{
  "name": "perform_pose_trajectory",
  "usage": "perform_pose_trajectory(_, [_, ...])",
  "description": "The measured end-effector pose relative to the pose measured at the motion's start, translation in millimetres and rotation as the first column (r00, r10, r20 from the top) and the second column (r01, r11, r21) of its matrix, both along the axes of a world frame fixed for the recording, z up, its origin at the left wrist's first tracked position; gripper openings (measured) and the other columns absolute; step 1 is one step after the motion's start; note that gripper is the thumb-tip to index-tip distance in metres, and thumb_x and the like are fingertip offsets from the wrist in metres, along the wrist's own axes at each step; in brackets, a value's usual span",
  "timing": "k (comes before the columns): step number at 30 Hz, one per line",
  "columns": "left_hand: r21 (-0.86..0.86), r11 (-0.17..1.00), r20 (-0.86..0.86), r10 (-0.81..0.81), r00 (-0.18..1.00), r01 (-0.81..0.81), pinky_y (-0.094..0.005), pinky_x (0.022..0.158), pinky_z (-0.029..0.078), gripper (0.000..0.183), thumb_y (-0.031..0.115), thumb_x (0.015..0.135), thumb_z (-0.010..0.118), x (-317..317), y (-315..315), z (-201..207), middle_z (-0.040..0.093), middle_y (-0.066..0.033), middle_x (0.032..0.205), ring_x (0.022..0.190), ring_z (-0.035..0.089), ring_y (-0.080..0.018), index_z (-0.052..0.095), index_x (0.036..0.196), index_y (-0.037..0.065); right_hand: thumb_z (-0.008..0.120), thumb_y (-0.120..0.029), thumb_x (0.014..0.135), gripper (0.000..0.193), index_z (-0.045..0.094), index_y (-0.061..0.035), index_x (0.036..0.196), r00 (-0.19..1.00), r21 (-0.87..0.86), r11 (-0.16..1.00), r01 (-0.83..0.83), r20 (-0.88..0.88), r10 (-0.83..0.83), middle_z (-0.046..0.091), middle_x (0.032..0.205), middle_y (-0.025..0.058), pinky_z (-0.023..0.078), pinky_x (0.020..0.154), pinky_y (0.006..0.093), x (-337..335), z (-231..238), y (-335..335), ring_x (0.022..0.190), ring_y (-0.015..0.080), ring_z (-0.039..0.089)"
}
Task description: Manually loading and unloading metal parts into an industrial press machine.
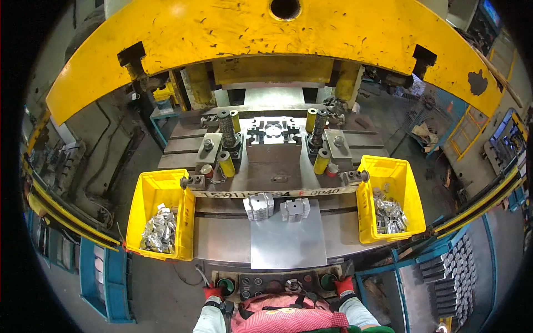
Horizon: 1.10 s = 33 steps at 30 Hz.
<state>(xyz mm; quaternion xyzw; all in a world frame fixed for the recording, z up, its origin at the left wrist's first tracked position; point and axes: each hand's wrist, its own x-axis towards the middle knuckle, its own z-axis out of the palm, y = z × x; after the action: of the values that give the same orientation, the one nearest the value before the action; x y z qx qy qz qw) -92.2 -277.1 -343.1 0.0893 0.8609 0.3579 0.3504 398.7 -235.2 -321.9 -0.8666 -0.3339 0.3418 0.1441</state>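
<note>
My left hand (212,291), in a red glove, is at the left end of the control panel (252,293), beside a round green button (226,286). At the panel's other end, my right hand (344,285), also red-gloved, is close against a second green button (328,282). The fingers of both are too small and hidden to make out. Beyond the panel, two stacks of flat metal plates, a left stack (259,207) and a right stack (295,210), stand at the far edge of a bare metal sheet (288,241). A brightly lit stamping die (273,131) lies farther back.
Overhead spans the yellow press beam (277,33). Yellow bins of shiny metal pieces stand at both sides, a left bin (137,222) and a right bin (412,194). Guide posts (226,127) rise beside the die. A blue-framed rack (400,277) with rows of metal parts is at right.
</note>
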Motion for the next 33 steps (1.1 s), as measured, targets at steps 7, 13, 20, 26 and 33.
perform_pose_trajectory(7, [0.071,0.996,-0.062,0.056,0.997,-0.051,-0.0349,0.083,0.039,0.074,0.002,0.047,0.073,-34,-13,-64,0.046,-0.0126,0.113,0.1,0.047,-0.0226,0.03,0.108,0.0,0.073,-0.027,0.056,0.075,0.034,0.0042,0.112,1.0,0.057,0.998,-0.01,-0.01,0.011,0.051,0.107,0.0223,0.041,0.081,0.0351,2,-25,0,0.101,0.0325,0.049])
perform_pose_trajectory(13, [0.227,0.967,0.127,0.089,0.988,-0.116,-0.0342,0.082,0.04,0.077,0.007,0.042,0.076,-26,-11,-60,0.046,-0.0138,0.113,0.101,0.046,-0.0219,0.032,0.103,-0.001,0.075,-0.03,0.053,0.079,0.035,0.0061,0.11,0.999,0.045,0.999,0.026,-0.048,-0.024,0.052,0.106,0.0224,0.042,0.08,0.0345,1,-11,-1,0.101,0.0317,0.049])
perform_pose_trajectory(20, [0.18,0.979,0.0,0.102,0.995,-0.101,-0.0328,0.07,0.045,0.079,0.019,0.043,0.083,-40,-17,-76,0.049,-0.0115,0.101,0.096,0.048,-0.0204,0.036,0.104,0.0,0.075,-0.035,0.051,0.078,0.038,0.0057,0.106,1.0,0.018,1.0,0.009,-0.021,-0.009,0.051,0.105,0.0229,0.042,0.08,0.037,0,-19,1,0.099,0.0332,0.05])
perform_pose_trajectory(26, [-0.157,0.974,-0.104,-0.178,0.979,0.16,-0.0341,0.07,0.045,0.079,0.029,0.049,0.077,-41,-11,-54,0.055,-0.0097,0.1,0.085,0.054,-0.023,0.037,0.111,0.0,0.074,-0.034,0.053,0.076,0.037,0.0046,0.108,1.0,0.042,0.999,-0.004,-0.015,0.004,0.052,0.103,0.0229,0.042,0.081,0.0378,2,-16,2,0.098,0.0336,0.05])
perform_pose_trajectory(33, [0.385,0.77,0.158,0.488,0.858,-0.509,-0.0264,0.042,0.031,0.023,0.032,0.078,0.054,-9,-60,39,0.043,0.0007,0.063,0.052,0.038,-0.0114,0.051,0.086,0.011,0.059,-0.026,0.075,0.036,0.052,0.0,0.099,0.799,0.498,0.633,0.592,-0.261,-0.542,0.056,0.086,0.0085,0.042,0.067,0.034,59,10,-15,0.074,0.0201,0.051])
